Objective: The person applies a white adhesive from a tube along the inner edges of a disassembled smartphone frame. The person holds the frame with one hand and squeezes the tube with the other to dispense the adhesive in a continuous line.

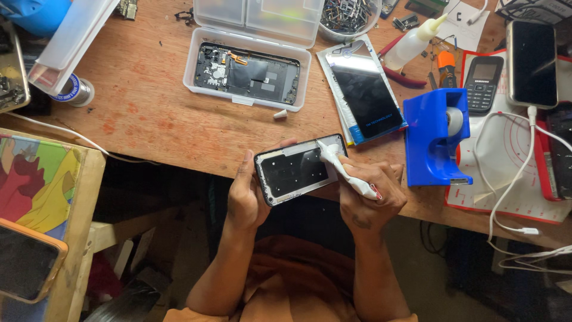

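Observation:
My left hand point(245, 197) grips a black phone frame point(297, 171) by its left end, holding it flat just off the front edge of the wooden table point(149, 113). My right hand point(369, 194) holds a small white tube point(345, 172) with its tip pressed against the frame's upper right edge. The frame's inner side faces up, dark and glossy with small holes.
A clear plastic box point(247, 74) holds an opened phone body. A phone screen panel point(364, 98) lies on a pouch. A blue tape dispenser point(435, 137) stands right of my hands. A glue bottle point(411, 43), a keypad phone point(482, 83), a smartphone point(531, 62) and white cables point(512, 179) lie at right.

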